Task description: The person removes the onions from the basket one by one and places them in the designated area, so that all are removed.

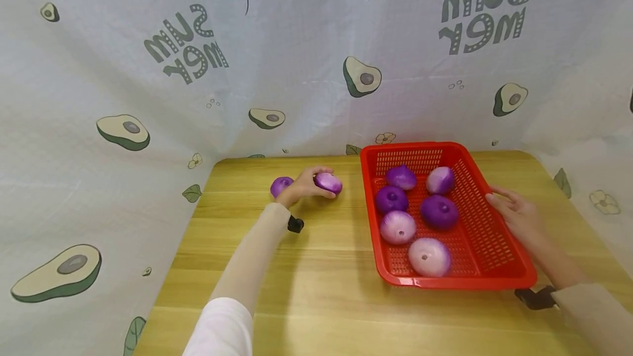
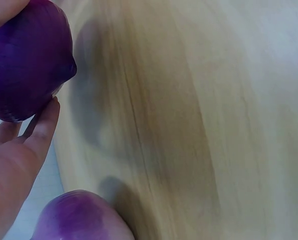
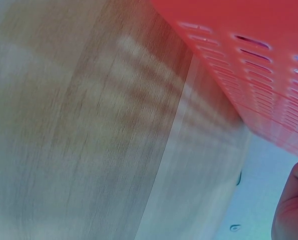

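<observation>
Sleeve (image 1: 222, 326) over wooden table (image 1: 326, 295), printed cloth (image 1: 296, 54) behind.

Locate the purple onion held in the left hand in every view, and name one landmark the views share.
Head: the purple onion is near the centre, slightly below it, pinched by the left hand.
Left wrist: upper left corner, cut off by the left edge.
Right wrist: not in this picture.
Shared landmark: the wooden tabletop, visible in all three views.

The basket (image 1: 460, 283) is coloured red, the onions (image 1: 328, 182) are shaded purple to white, and the pale cloth (image 1: 306, 32) is printed with green-edged avocados (image 1: 362, 77).
</observation>
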### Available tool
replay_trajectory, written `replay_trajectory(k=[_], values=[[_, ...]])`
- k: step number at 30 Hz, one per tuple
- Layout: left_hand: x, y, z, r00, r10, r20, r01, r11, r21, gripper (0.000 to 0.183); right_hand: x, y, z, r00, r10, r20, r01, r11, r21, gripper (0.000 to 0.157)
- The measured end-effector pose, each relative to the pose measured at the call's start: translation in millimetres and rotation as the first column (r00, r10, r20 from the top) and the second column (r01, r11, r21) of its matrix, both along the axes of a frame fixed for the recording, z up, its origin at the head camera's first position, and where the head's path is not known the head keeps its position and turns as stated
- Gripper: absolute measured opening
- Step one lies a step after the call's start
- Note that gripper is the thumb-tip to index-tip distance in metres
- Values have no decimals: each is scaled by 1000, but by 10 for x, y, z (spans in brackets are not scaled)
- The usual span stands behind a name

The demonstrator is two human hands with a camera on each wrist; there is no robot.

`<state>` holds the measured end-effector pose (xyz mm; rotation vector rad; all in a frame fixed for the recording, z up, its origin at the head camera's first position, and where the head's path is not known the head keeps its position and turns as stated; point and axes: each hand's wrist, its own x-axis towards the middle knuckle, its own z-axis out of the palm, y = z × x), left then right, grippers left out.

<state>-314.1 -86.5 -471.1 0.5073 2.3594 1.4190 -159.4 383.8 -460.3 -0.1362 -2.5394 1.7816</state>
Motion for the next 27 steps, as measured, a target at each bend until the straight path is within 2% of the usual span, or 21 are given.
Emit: replay_trajectory(k=[11,15,22,27], values=[[-21,28,-49,999,-20,-30,18,997,-69,73,9,4,0,1000,2,4,-2,1000,-7,37],[-30,39,-54,999,-22,-42,18,996,-89,73,6,3,8,1000,13,4,-12,999,-40,31],[-41,34,-70,999,-15,-35,12,996,-83,74,-2,1,14,1000,31,-4,-31,994,-101,28],[-50,24,-80,1000,-6,-16,4,997,-73,75,0,1,15,999,34,-3,-34,994,-103,28]])
